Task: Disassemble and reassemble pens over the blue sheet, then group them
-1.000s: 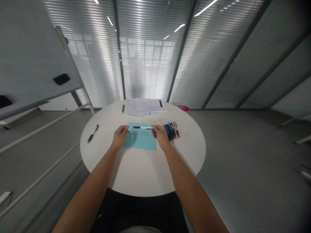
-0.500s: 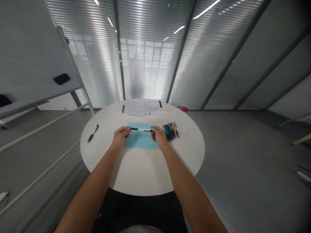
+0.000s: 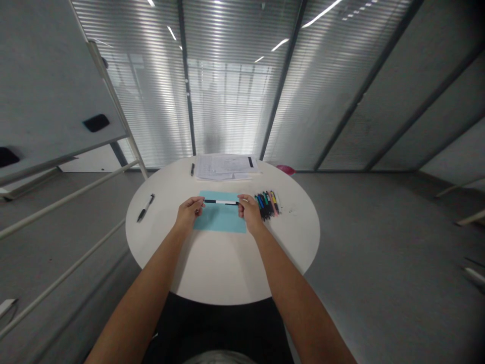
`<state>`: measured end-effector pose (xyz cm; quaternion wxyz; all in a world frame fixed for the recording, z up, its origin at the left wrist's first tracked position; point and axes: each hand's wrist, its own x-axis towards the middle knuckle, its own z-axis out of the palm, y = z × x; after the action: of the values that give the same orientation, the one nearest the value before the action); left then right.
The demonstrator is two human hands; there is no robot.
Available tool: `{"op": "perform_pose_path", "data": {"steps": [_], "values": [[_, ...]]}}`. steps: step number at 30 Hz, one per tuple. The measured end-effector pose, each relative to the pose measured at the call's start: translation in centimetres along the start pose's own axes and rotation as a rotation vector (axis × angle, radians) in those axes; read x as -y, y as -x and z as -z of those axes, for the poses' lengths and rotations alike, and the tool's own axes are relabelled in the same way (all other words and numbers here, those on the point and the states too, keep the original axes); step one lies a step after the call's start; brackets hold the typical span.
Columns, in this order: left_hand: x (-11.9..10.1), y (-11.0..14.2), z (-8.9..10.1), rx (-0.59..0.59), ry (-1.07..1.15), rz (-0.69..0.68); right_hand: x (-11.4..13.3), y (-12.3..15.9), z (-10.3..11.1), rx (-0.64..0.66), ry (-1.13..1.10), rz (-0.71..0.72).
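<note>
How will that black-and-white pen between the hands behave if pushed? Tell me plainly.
The slim black-and-white pen is probably stiff, since it runs straight between the left hand and right hand without sagging. It looks light, pinched only by fingertips. If its barrel is round, it would likely roll when pushed along the white round table.

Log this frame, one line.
left hand: pinches black-and-white pen | right hand: pinches its other end | below: light-blue sheet | beside: row of coloured pens

Pen — black, white-banded; paper sheet — pale turquoise.
</note>
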<state>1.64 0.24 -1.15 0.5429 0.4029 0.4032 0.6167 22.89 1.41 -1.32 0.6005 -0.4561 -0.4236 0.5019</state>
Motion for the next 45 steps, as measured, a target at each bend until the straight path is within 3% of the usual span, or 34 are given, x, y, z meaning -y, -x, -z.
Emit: {"op": "perform_pose_path", "data": {"steps": [45], "values": [[-0.22,-0.09,0.09,-0.045,0.101,0.053,0.47,0.47,-0.33,0.019,0.025,0.012]]}}
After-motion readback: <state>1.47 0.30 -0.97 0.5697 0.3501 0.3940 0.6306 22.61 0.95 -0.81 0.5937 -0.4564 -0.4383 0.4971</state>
